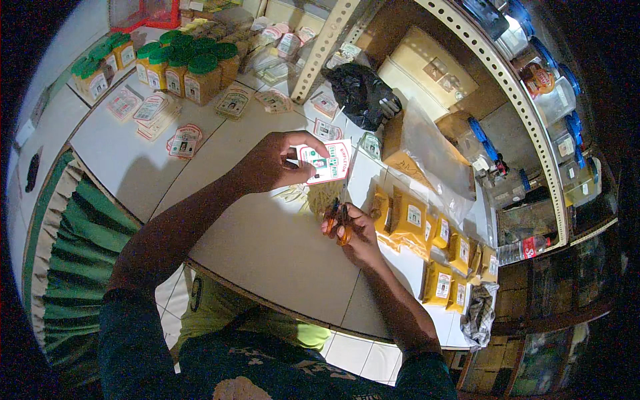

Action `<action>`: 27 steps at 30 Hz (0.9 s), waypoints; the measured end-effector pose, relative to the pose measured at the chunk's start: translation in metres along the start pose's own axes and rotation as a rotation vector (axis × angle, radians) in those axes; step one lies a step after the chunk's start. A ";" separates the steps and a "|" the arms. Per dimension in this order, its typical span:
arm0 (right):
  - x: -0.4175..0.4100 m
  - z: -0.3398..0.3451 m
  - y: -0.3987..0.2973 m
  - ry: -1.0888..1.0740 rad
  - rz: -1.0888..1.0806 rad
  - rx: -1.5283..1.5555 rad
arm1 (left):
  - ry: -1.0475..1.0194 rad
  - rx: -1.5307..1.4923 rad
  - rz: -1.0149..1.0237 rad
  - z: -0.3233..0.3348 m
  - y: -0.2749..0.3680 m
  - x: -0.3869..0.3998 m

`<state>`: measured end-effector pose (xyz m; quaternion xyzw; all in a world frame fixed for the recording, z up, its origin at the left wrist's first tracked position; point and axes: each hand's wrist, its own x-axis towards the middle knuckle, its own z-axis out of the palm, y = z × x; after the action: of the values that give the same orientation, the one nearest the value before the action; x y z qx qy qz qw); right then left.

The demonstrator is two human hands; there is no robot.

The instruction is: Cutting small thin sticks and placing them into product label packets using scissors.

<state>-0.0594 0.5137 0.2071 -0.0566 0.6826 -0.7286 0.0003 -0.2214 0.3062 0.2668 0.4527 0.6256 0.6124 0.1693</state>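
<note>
My left hand (280,161) pinches a printed paper label (337,161), white with a red border and green and black print, above the tiled counter (240,240). Below and to the right, my right hand (357,232) has its fingers in the orange handles of a pair of scissors (341,222), whose blades point up near the label's lower right edge. Whether the blades touch the label cannot be told. Thin paper trimmings (320,197) lie in a small heap beneath. Cut labels (185,141) rest in loose piles at the left, and one more (371,145) lies just right of the held label.
Green-lidded jars of powder (200,82) stand at the back left. Yellow powder packets (410,215) line the right side beside a crumpled cloth (478,312). A black plastic bag (357,90), a cardboard box (407,157) and a perforated metal shelf post (322,50) stand at the back.
</note>
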 end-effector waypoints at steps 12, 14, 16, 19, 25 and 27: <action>-0.001 0.000 0.001 -0.002 0.028 0.083 | -0.005 -0.010 -0.010 -0.003 0.001 0.000; -0.001 0.003 -0.002 0.001 0.020 0.090 | -0.014 -0.006 -0.019 -0.004 0.002 0.000; -0.001 0.004 -0.003 0.006 0.012 0.096 | -0.024 -0.003 -0.027 -0.004 0.002 0.001; -0.002 0.002 -0.001 0.012 0.023 0.128 | -0.029 -0.004 -0.035 -0.004 0.003 0.001; -0.001 0.003 -0.003 0.007 0.053 0.104 | -0.035 0.044 -0.019 -0.007 -0.002 0.001; -0.001 0.006 -0.005 0.020 0.024 0.152 | -0.037 0.035 0.000 -0.007 -0.004 0.002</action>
<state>-0.0578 0.5077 0.2125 -0.0409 0.6258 -0.7789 0.0066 -0.2293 0.3042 0.2653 0.4668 0.6331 0.5928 0.1728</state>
